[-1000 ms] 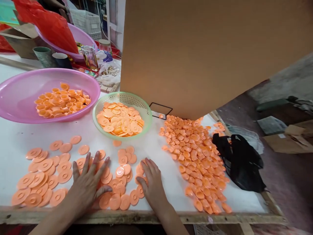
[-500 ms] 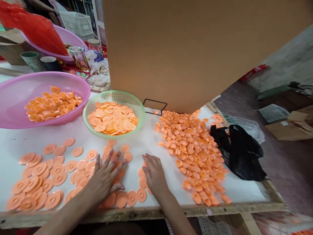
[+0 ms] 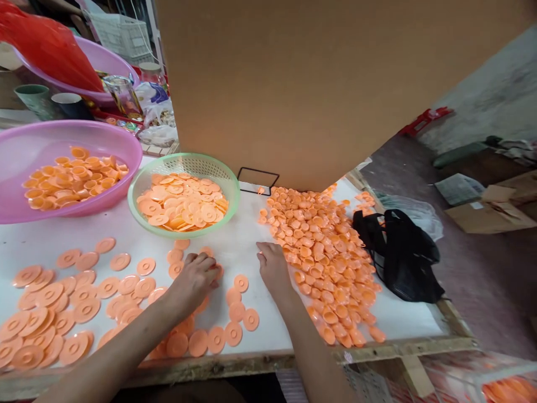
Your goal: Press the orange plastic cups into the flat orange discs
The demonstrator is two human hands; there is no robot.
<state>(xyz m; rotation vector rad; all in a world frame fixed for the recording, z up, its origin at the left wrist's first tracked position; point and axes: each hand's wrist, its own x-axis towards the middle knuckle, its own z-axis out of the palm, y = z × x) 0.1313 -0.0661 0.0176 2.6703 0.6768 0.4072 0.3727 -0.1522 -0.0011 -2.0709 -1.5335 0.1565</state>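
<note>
The upper middle of the view is filled by a large cardboard box (image 3: 285, 95), its top cut off and whatever lies behind it hidden. Below it is spread the white table (image 3: 268, 330), bounded in front by a wooden edge (image 3: 235, 364) that is crossed by both forearms. The pink basin (image 3: 25, 151), part-filled with orange cups, is cut off at the left border. Beside it the green colander (image 3: 201, 163) is seen whole, its lower orange discs covered by those on top. A long heap of orange cups (image 3: 327, 252) is spread from the foot of the box toward the front, flanked by a crumpled black bundle (image 3: 409, 260) whose shape is hard to make out. Loose orange discs at front centre are partly covered by the left hand (image 3: 197, 277), fingers curled down; whether one is gripped cannot be told. The right hand (image 3: 272, 268) is half-curled at the heap's left margin, its grip likewise unclear. The loose orange discs (image 3: 86, 309) are scattered across the front left, the outermost cut by the frame; between them and the heap, open white tabletop is crossed by the right forearm.
</note>
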